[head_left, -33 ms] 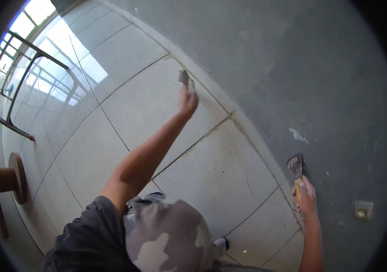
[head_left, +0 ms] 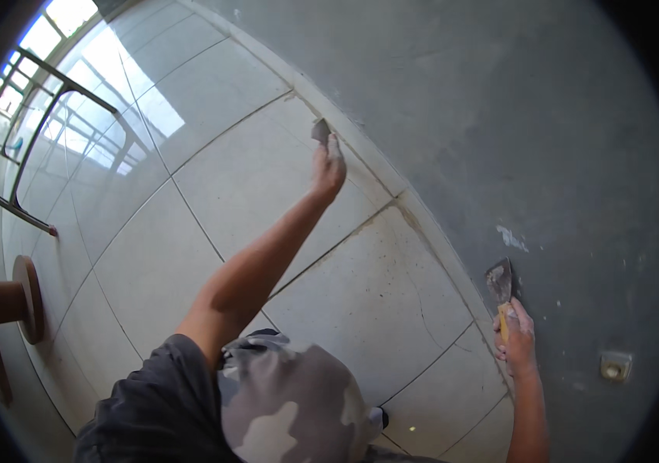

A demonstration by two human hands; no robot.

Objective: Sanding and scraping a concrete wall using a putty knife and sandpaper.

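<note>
My left hand (head_left: pixel 329 168) reaches out over the tiled floor close to the skirting and holds a small grey flat blade (head_left: pixel 320 131). The blade's handle is hidden in my fingers, so I cannot tell its exact kind. At the right, my right hand (head_left: pixel 518 333) grips a putty knife (head_left: pixel 501 281) by its yellow handle. Pale filler is smeared on its metal blade, which points up along the grey wall (head_left: pixel 515 116). Whitish residue coats the fingers of my right hand. Just beyond the blade, a white smear (head_left: pixel 511 238) marks the wall.
Pale skirting (head_left: pixel 441 258) runs between wall and floor tiles (head_left: pixel 190 231). A socket (head_left: pixel 615 366) is set in the wall at lower right. A metal frame (head_left: pixel 55 147) and a brown spool-shaped object (head_left: pixel 27 299) stand at left. Camouflage-patterned fabric (head_left: pixel 291 401) covers the lower middle.
The view has shifted slightly. The putty knife in my right hand sits a little nearer the white smear. Both hands keep their holds.
</note>
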